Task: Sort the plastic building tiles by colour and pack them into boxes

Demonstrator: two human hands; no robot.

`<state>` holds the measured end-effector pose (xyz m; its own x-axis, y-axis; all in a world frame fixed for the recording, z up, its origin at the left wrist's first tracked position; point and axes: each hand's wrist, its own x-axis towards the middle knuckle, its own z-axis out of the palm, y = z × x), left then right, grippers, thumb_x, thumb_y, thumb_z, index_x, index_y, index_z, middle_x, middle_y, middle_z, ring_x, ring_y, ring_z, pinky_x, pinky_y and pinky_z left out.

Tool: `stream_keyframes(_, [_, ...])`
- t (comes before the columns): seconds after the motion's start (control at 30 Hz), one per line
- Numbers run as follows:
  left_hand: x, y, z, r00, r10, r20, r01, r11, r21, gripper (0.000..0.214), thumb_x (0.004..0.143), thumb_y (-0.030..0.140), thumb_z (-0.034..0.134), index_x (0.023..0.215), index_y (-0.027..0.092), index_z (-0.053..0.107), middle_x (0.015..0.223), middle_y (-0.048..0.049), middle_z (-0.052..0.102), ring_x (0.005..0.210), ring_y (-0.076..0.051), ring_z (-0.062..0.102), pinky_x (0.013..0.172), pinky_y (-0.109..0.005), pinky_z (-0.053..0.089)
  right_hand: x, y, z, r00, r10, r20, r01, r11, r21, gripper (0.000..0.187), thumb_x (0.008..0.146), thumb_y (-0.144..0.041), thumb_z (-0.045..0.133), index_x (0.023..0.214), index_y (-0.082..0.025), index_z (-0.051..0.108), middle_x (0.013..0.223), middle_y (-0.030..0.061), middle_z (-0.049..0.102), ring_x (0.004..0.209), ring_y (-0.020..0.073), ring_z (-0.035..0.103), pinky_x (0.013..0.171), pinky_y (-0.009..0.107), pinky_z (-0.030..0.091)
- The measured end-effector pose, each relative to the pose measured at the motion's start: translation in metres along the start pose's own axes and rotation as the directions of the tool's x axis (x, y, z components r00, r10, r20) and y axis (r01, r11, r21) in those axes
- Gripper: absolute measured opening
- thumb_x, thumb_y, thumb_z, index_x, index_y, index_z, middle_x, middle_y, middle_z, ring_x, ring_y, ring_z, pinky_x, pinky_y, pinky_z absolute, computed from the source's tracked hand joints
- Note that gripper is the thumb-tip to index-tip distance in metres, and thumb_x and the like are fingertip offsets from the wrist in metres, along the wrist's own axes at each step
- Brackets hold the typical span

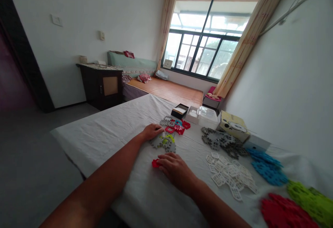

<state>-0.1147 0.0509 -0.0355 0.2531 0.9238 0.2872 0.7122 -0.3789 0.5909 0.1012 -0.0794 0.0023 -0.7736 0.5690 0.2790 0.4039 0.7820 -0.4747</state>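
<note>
My left hand (153,131) rests at the left side of a small assembly, its fingers bent together; what they grip, if anything, is hidden. Just below it lie grey toothed plastic building pieces (156,142) around a yellow-green piece (166,140). Nearer to me, my right hand (173,167) has its fingers closed over a red plastic building piece (155,163) on the white cloth, covering part of it. Beyond my left hand, more flat pieces form a cluster: grey, a blue piece (178,122) and red pieces (179,129).
To the right lie piles of grey pieces (220,139), white pieces (230,172), blue pieces (269,167), red pieces (284,212) and yellow-green pieces (308,200). A black box (179,110), a clear container (208,117) and a yellow box (233,125) stand along the far table edge.
</note>
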Motion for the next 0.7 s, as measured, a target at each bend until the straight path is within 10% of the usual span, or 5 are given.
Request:
stream_keyframes(0.37, [0.002, -0.003, -0.001, 1.0, 0.0, 0.03, 0.001, 1.0, -0.025, 0.044, 0.081, 0.049, 0.041, 0.092, 0.019, 0.072, 0.09, -0.002, 0.072, 0.081, -0.017, 0.061, 0.072, -0.021, 0.043, -0.029, 0.07, -0.058, 0.871, 0.389, -0.301, -0.371, 0.921, 0.12, 0.023, 0.082, -0.039, 0.051, 0.097, -0.025, 0.061, 0.072, -0.0004, 0.067, 0.063, 0.0164, 0.06, 0.066, 0.032, 0.048])
stream_keyframes(0.5, [0.004, -0.004, -0.001, 1.0, 0.012, 0.027, -0.011, 1.0, -0.013, 0.044, 0.081, 0.049, 0.041, 0.091, 0.019, 0.072, 0.09, -0.002, 0.072, 0.08, -0.018, 0.062, 0.072, -0.022, 0.044, -0.102, 0.095, -0.125, 0.803, 0.522, -0.288, -0.515, 0.851, 0.105, 0.03, 0.077, -0.047, 0.054, 0.083, -0.019, 0.063, 0.069, 0.0017, 0.067, 0.063, 0.0161, 0.059, 0.06, 0.028, 0.045])
stream_keyframes(0.7, [0.005, -0.001, -0.002, 0.999, 0.005, 0.04, -0.005, 1.0, 0.009, 0.045, 0.08, 0.052, 0.042, 0.091, 0.02, 0.072, 0.091, -0.002, 0.072, 0.082, -0.019, 0.063, 0.071, -0.022, 0.044, -0.26, 0.115, -0.2, 0.55, 0.802, -0.233, -0.807, 0.582, 0.1, 0.044, 0.068, -0.06, 0.056, 0.078, -0.018, 0.068, 0.068, 0.0048, 0.067, 0.061, 0.0188, 0.058, 0.057, 0.029, 0.045])
